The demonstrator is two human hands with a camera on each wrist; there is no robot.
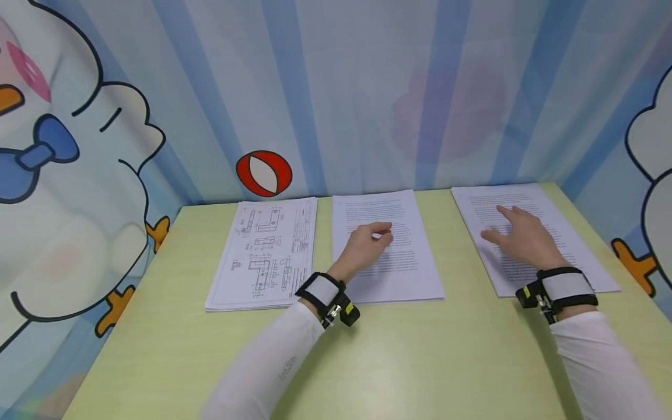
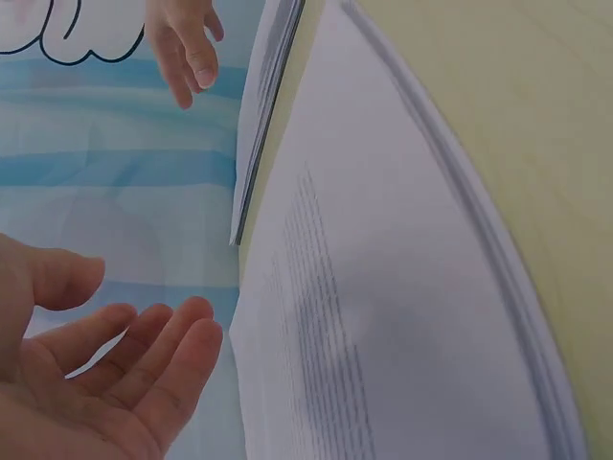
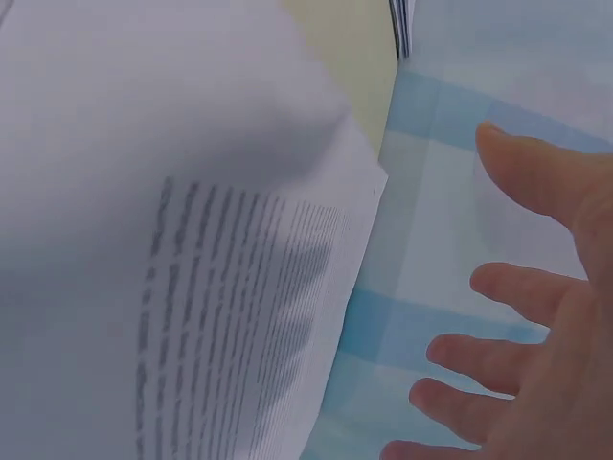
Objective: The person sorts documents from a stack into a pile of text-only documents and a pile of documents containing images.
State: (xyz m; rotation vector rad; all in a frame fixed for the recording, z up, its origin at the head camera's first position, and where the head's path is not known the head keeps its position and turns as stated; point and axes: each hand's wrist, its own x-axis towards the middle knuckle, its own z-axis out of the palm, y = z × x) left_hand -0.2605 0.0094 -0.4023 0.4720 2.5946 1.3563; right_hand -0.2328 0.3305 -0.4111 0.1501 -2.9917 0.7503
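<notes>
Three stacks of paper lie side by side on the table. My left hand [image 1: 366, 248] hovers over the middle stack of printed text [image 1: 385, 280], its fingers relaxed and slightly bent, with nothing between thumb and fingers. In the left wrist view the fingers [image 2: 177, 369] stand apart from that stack's sheets [image 2: 412, 259]. Over the right stack of printed text [image 1: 551, 216], my right hand [image 1: 525, 236] is spread, thumb out to the side. The right wrist view shows its fingers [image 3: 479, 359] apart and holding nothing, with their shadow on the page [image 3: 239, 316].
A stack of technical drawings [image 1: 268, 251] lies at the left of the yellow-green table [image 1: 420, 361]. Behind the table hangs a striped blue curtain [image 1: 357, 105] with cartoon prints. Both wrists wear strapped cameras, the left one [image 1: 349, 315] near the middle stack's front edge.
</notes>
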